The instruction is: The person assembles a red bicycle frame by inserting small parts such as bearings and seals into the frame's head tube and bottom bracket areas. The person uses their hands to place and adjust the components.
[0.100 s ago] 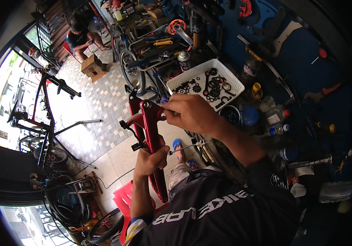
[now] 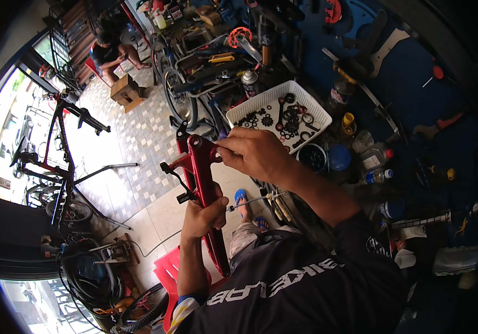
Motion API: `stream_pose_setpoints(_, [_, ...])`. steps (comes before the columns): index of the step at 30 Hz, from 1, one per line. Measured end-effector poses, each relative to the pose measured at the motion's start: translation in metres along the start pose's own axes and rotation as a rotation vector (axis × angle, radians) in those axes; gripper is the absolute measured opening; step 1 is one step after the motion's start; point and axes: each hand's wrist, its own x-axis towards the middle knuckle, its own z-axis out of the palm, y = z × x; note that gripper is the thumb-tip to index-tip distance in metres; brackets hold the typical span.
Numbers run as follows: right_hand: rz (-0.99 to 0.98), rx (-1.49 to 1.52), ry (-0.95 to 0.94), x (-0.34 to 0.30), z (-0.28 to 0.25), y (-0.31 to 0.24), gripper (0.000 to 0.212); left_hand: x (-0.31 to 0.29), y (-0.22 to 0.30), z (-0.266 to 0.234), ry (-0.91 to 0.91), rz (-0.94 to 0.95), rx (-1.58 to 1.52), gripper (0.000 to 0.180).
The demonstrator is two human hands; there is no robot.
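A glossy red bicycle rear swingarm [image 2: 210, 189] is held up in front of my body, tilted, with its narrow end toward my lap. My left hand [image 2: 204, 217] is wrapped round its lower arm, thumb across the tube. At the upper end, the closed fingers of my right hand [image 2: 258, 153] press against a lug with a round hole. A bit of purple, maybe cloth, shows behind those fingertips; what they pinch is hidden. A black cable with a small block [image 2: 185, 197] hangs at the swingarm's left side.
Beyond my right hand sits a white basket [image 2: 319, 125] of small black parts. Bottles [image 2: 377, 156] and a yellow cup [image 2: 349, 121] stand to its right. A dark bike frame [image 2: 61, 133] is on a stand at left. A red chair [image 2: 166, 270] is beside me; a person [image 2: 111, 55] sits far back.
The upper end of the swingarm has shifted very slightly left, and my right fingers have moved with it. My left hand keeps its grip.
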Motion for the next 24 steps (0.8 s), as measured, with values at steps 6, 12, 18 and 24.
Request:
stream_pose_setpoints(6, [-0.014, 0.015, 0.212, -0.014, 0.002, 0.010, 0.050, 0.009, 0.009, -0.001, -0.021, -0.015, -0.188, 0.015])
stream_pose_setpoints(12, [-0.118, -0.224, 0.076, -0.027, 0.001, -0.001, 0.063, 0.013, 0.009, 0.006, -0.019, -0.048, -0.183, 0.017])
stream_pose_setpoints(18, [-0.147, -0.316, 0.022, -0.029, -0.012, 0.003, 0.060, 0.011, 0.009, 0.010, 0.029, -0.003, -0.086, 0.015])
stream_pose_setpoints(24, [-0.132, -0.282, 0.010, -0.032, -0.002, 0.005, 0.061, 0.010, 0.004, 0.010, 0.020, -0.007, -0.078, 0.013])
